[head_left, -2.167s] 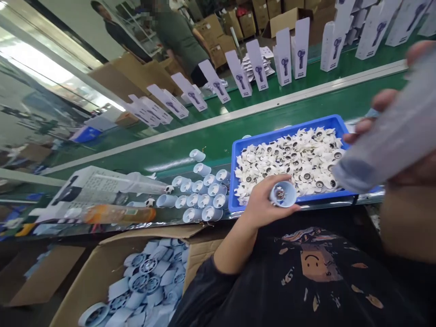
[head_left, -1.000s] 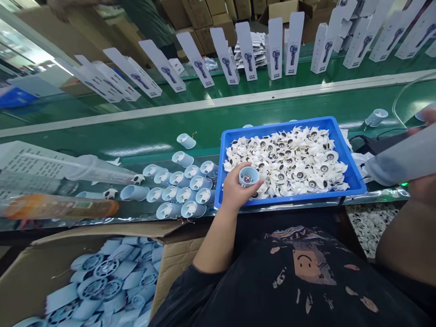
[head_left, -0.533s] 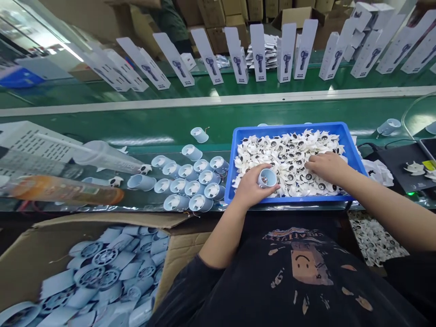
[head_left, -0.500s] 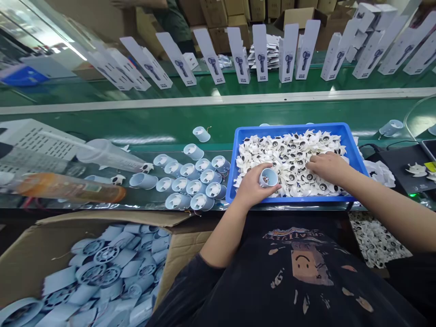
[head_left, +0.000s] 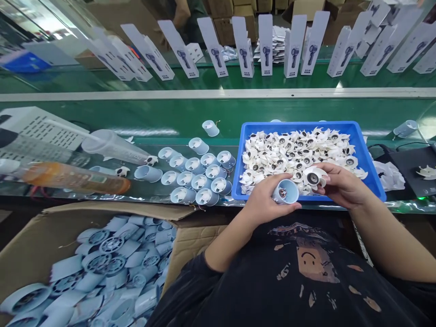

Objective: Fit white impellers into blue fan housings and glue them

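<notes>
My left hand [head_left: 264, 200] is wrapped round a light blue cylindrical housing [head_left: 292, 192], its open end tipped towards me with a copper-coloured motor part visible inside. Close to its right, my right hand [head_left: 344, 185] pinches a white fan impeller [head_left: 312, 178] by its blades, the dark ringed hub facing me. The impeller and the housing are apart. Both hands are over the near edge of a blue tray [head_left: 370, 163] heaped with loose white impellers [head_left: 272, 152].
Left of the tray stand several blue housings [head_left: 199, 182] with white impellers inside. A cardboard box [head_left: 190, 236] full of blue housings is at lower left. An orange bottle [head_left: 75, 177] lies on the bench. White product boxes [head_left: 267, 50] line the back shelf.
My right hand has lifted an impeller out of the tray and brought it left, beside the housing. My left hand has shifted slightly right and nearer, still holding the housing.
</notes>
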Action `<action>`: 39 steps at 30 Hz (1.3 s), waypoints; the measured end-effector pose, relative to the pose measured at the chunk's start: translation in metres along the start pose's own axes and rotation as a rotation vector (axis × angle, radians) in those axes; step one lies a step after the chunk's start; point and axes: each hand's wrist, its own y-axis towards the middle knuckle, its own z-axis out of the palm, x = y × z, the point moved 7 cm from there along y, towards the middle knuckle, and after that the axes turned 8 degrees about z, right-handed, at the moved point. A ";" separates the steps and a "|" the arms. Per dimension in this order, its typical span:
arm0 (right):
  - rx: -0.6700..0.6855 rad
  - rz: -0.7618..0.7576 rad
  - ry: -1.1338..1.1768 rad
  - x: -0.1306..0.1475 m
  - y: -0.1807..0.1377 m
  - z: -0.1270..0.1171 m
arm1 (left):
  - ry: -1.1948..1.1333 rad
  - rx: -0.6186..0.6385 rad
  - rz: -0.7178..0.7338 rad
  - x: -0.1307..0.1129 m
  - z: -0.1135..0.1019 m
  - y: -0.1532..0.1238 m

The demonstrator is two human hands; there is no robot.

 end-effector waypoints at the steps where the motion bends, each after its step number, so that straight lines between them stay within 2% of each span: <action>1: 0.023 -0.008 0.057 0.006 -0.004 0.006 | 0.025 0.000 0.018 -0.004 0.000 0.001; 3: 0.048 -0.059 0.063 0.021 -0.012 0.015 | 0.079 0.003 0.052 -0.010 0.000 0.004; 4: 0.042 -0.117 -0.013 0.031 -0.016 0.018 | 0.111 0.003 0.071 -0.013 0.001 0.005; 8: -0.138 -0.440 -0.654 0.065 -0.034 0.032 | 0.275 -0.017 0.188 -0.024 0.004 0.005; 11: -0.202 -0.503 -0.884 0.069 -0.034 0.043 | 0.377 -0.085 0.264 -0.032 0.004 0.001; 14: -0.153 -0.487 -0.817 0.063 -0.026 0.049 | 0.429 -0.146 0.273 -0.037 0.003 -0.003; 18: -0.142 -0.499 -0.676 0.058 -0.021 0.048 | 0.420 -0.152 0.253 -0.035 0.002 -0.005; 20: -0.146 -0.491 -0.651 0.059 -0.026 0.043 | 0.406 -0.171 0.237 -0.031 -0.002 -0.006; 24: -0.046 -0.482 -0.559 0.064 -0.041 0.039 | 0.389 -0.207 0.186 -0.018 -0.011 -0.007; 28: -0.157 -0.516 -0.671 0.059 -0.044 0.043 | 0.328 -0.177 0.180 -0.013 -0.005 -0.007; 31: -0.150 -0.505 -0.725 0.046 -0.043 0.043 | 0.363 -0.122 0.150 -0.011 -0.007 -0.010; 33: -0.187 -0.505 -0.686 0.037 -0.050 0.028 | 0.419 -0.105 0.067 -0.001 -0.024 -0.014; 35: -0.270 -0.487 -0.673 0.023 -0.062 0.006 | 0.459 -0.145 -0.073 0.016 -0.059 -0.020; 37: -0.355 -0.422 -0.705 -0.001 -0.074 -0.015 | 0.476 -0.245 -0.235 0.042 -0.110 -0.024; 39: -0.413 -0.343 -0.699 -0.028 -0.084 -0.031 | 0.512 -0.394 -0.396 0.071 -0.171 -0.025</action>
